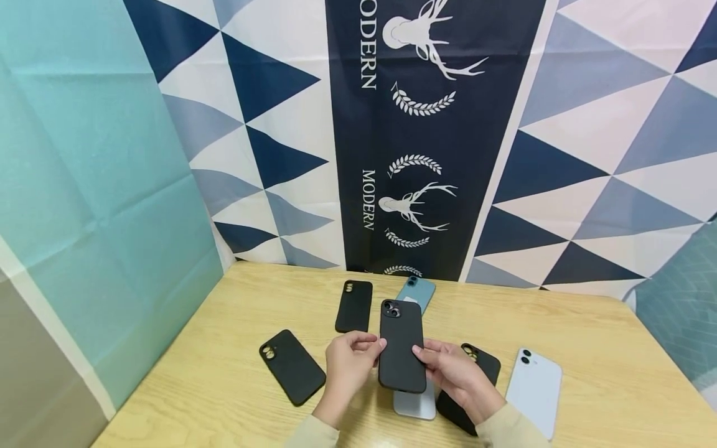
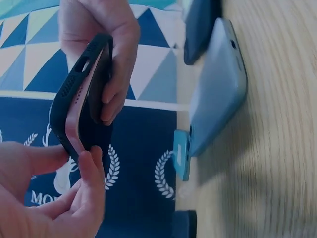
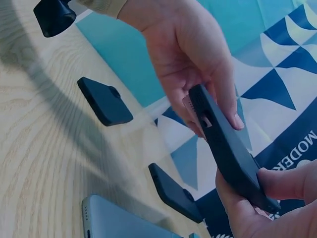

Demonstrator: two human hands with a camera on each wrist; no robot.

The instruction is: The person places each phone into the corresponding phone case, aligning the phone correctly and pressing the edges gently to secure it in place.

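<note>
Black phone case being held above the tabletop.
In the head view, its sides are being pinched by the left hand and right hand; in the left wrist view, a pink-edged phone is being held partly outside its rim; in the right wrist view, it is being clamped by both hands' fingers.

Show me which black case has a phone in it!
The black case in both hands: a phone's pink edge shows. The other three cases lie flat, table showing through their camera holes.
</note>
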